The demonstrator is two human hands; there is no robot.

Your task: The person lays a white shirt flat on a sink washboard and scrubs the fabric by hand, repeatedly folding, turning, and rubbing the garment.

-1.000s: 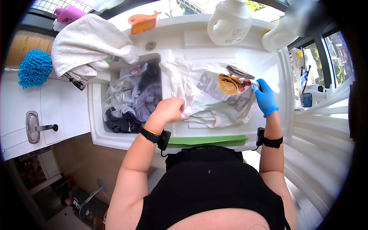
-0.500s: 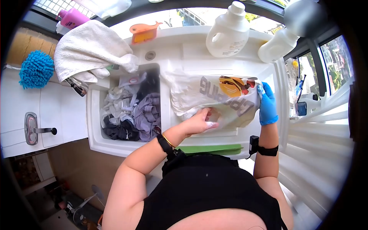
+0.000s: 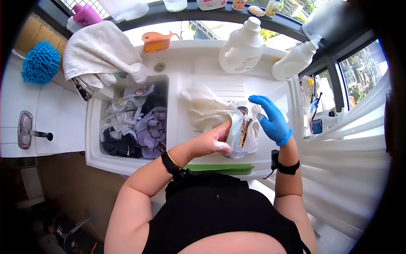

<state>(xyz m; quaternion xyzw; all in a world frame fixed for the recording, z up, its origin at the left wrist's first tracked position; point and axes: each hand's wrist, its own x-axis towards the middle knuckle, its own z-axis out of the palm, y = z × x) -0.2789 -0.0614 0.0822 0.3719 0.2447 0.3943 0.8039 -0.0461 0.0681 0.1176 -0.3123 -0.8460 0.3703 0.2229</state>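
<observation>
A white shirt with a coloured print [image 3: 207,108] lies bunched on the ribbed washboard side of the white sink, its lettering folded out of sight. My bare left hand [image 3: 213,142] presses against the near left side of the bundle, thumb apart from the fingers and white foam on it. Its fingertips are partly hidden at the cloth. At the bundle's right, my right hand [image 3: 275,122] in a blue rubber glove is open, fingers stretched out and thumb close to the fabric. Whether that thumb touches it I cannot tell.
Left of the washboard, the basin [image 3: 168,91] holds wet clothes [image 3: 150,127]. Two white detergent bottles [image 3: 241,48] [image 3: 294,61] stand at the back. An orange whale-shaped brush [image 3: 157,42], a white towel [image 3: 99,51] and a blue mop-like duster [image 3: 41,63] sit around the rim. A green strip [image 3: 220,169] lies in front.
The shirt was spread out with its right end in my gloved hand; now it is gathered into a bundle. My right hand has let go and opened. The view has shifted slightly.
</observation>
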